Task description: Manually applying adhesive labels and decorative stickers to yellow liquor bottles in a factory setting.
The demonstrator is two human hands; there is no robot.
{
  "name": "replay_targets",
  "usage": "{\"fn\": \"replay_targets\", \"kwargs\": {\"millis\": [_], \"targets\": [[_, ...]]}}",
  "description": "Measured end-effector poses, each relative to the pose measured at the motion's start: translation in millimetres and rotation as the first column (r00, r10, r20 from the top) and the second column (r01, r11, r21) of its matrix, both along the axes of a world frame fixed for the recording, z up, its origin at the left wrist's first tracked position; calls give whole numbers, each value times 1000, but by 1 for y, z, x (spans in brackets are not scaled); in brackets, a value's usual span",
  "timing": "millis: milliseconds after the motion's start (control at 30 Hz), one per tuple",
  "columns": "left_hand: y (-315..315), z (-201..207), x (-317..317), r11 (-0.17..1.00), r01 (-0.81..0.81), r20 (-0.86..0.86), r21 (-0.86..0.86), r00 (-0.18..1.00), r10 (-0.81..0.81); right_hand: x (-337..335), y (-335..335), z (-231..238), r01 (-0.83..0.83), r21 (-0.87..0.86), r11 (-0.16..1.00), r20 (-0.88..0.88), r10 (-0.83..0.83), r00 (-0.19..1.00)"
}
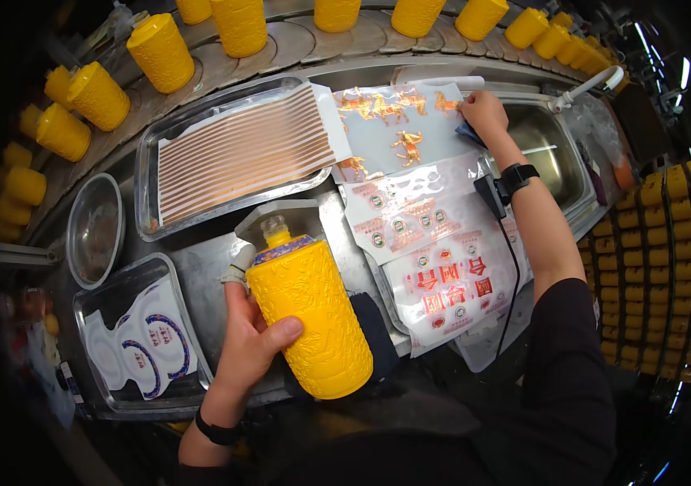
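Observation:
My left hand point(250, 328) is wrapped round a yellow embossed bottle point(310, 316), tilted, with a clear neck and a blue patterned band at its shoulder. White wrapping covers one of this hand's fingers. At the far right, my right hand point(484, 117) has its fingers pinched together over the edge of a decal sheet point(434, 142) with orange-gold horse figures. The fingertips are beside the rightmost horse point(446, 103); what they hold is too small to tell. A dark flat piece point(468, 134) shows under that palm.
A tray point(144, 219) carries a brown-striped sheet. Red-printed decal sheets point(450, 283) lie beside it, crossed by a black cable. Nearer left are a round bowl point(76, 235) and a tray point(82, 324) of blue-edged decals. A sink point(560, 174) stands right; yellow bottles point(161, 53) line the conveyor behind.

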State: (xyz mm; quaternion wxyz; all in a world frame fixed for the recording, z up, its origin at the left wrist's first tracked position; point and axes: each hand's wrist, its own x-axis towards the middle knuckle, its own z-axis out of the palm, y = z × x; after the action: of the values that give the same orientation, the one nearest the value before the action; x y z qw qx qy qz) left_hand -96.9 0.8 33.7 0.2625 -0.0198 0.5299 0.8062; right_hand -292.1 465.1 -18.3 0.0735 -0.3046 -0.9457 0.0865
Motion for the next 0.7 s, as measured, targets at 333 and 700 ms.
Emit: {"fn": "replay_targets", "kwargs": {"millis": [333, 700], "targets": [[-2, -3, 3, 1000, -3, -22, 8, 1000, 3, 2, -5, -5, -72, 252, 965, 19, 70, 997], [-4, -2, 3, 1000, 20, -78, 24, 997, -18, 57, -74, 56, -354, 75, 932, -140, 362, 922]]}}
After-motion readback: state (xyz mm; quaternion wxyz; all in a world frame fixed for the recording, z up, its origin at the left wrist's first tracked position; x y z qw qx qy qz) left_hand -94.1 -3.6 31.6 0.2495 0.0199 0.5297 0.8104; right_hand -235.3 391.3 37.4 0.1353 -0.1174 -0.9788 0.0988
